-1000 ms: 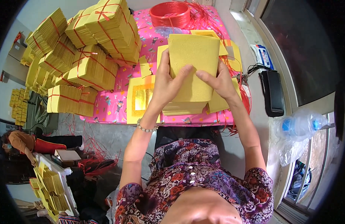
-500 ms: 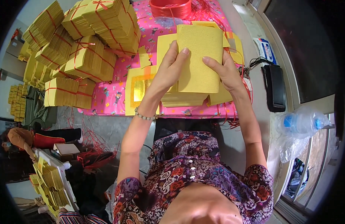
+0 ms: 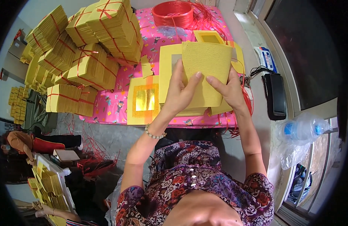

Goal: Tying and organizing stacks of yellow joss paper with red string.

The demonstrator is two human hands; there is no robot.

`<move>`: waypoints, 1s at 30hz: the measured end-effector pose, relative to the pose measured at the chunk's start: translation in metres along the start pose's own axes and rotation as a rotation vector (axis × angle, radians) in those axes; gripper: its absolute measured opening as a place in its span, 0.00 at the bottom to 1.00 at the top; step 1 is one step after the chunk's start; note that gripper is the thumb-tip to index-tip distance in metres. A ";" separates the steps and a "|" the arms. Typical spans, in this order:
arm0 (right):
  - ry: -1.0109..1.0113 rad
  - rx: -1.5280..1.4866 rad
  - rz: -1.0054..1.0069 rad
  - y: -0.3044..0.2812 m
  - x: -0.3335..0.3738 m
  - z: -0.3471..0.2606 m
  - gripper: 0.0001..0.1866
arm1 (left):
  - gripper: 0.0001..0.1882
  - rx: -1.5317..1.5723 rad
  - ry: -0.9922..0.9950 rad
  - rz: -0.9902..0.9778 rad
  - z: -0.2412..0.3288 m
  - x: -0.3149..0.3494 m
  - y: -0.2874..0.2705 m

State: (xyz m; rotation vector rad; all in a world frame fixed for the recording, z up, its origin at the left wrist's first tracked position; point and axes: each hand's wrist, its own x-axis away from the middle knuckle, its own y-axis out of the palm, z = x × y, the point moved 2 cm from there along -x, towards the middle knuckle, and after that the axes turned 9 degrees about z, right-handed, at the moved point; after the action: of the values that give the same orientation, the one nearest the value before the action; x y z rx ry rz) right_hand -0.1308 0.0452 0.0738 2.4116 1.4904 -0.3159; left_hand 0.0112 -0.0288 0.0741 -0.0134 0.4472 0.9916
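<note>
Between my two hands is a folded stack of ribbed yellow paper (image 3: 206, 56), tilted over a pile on the table. My left hand (image 3: 181, 88) grips its left edge, thumb on the front face. On the right edge, my right hand (image 3: 228, 88) closes the same way, its thumb near the other one. Fingers behind the paper are hidden. Underneath lies a pile of yellow sheets (image 3: 167, 56), partly covered. Left of it rests a yellow sheet with a shiny gold square (image 3: 145, 100) and an orange band.
Yellow bundles tied with red ribbon (image 3: 89, 64) are heaped at the table's left. A red coil of ribbon (image 3: 173, 15) sits at the back of the pink tablecloth (image 3: 110, 100). A black case (image 3: 275, 96) and plastic bottle (image 3: 296, 132) are at right. Another person (image 3: 21, 143) works at left.
The yellow paper stack has come closer to me and now bends at its top. My thumbs have moved nearer each other. At lower left, another person's arm has come into view.
</note>
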 end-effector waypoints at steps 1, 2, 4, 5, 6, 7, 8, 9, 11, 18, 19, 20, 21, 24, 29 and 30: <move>-0.008 -0.012 -0.002 -0.001 0.001 0.000 0.28 | 0.22 0.001 0.000 -0.001 -0.001 0.001 0.000; -0.008 -0.012 -0.001 -0.001 0.002 -0.001 0.28 | 0.22 0.009 -0.004 0.000 -0.002 0.001 0.000; 0.008 -0.022 -0.005 -0.001 0.004 -0.002 0.29 | 0.22 0.018 -0.013 -0.002 -0.001 0.003 0.004; 0.010 -0.021 -0.001 -0.003 0.005 -0.003 0.29 | 0.22 0.075 -0.015 0.022 0.003 0.005 0.008; 0.015 -0.004 0.017 -0.005 0.005 -0.003 0.26 | 0.22 0.132 -0.018 0.047 0.006 0.006 0.011; 0.021 0.013 0.037 -0.007 0.006 -0.003 0.24 | 0.22 0.133 -0.025 0.043 0.005 0.006 0.013; 0.027 0.013 0.042 -0.009 0.006 -0.005 0.24 | 0.22 0.129 -0.016 0.043 0.004 0.005 0.013; 0.086 -0.013 0.080 -0.011 0.005 -0.006 0.21 | 0.22 0.124 -0.009 0.042 0.003 0.004 0.014; 0.152 -0.038 0.132 -0.017 0.004 -0.005 0.18 | 0.22 0.111 -0.084 0.020 0.001 0.001 0.016; 0.208 0.024 0.195 -0.041 0.008 0.005 0.16 | 0.22 0.127 -0.325 -0.065 -0.016 -0.010 0.030; 0.225 -0.008 0.213 -0.044 0.009 0.007 0.16 | 0.22 0.130 -0.326 -0.063 -0.018 -0.010 0.033; 0.240 -0.040 0.229 -0.046 0.010 0.009 0.17 | 0.22 0.129 -0.332 -0.069 -0.020 -0.010 0.036; 0.242 -0.042 0.237 -0.049 0.011 0.010 0.17 | 0.23 0.120 -0.351 -0.069 -0.023 -0.010 0.038; 0.204 -0.074 0.282 -0.060 0.017 0.010 0.17 | 0.24 0.093 -0.379 -0.096 -0.028 -0.007 0.047; 0.179 -0.007 0.338 -0.076 0.026 0.006 0.18 | 0.22 0.024 -0.363 -0.107 -0.027 0.005 0.060; 0.176 -0.006 0.349 -0.079 0.028 0.007 0.18 | 0.21 0.001 -0.346 -0.117 -0.027 0.009 0.061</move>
State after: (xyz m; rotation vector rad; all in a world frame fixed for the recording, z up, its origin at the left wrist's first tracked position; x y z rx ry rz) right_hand -0.1901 0.0994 0.0481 2.6912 1.0971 -0.0224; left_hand -0.0439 0.0064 0.0574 0.1297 0.1275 0.8577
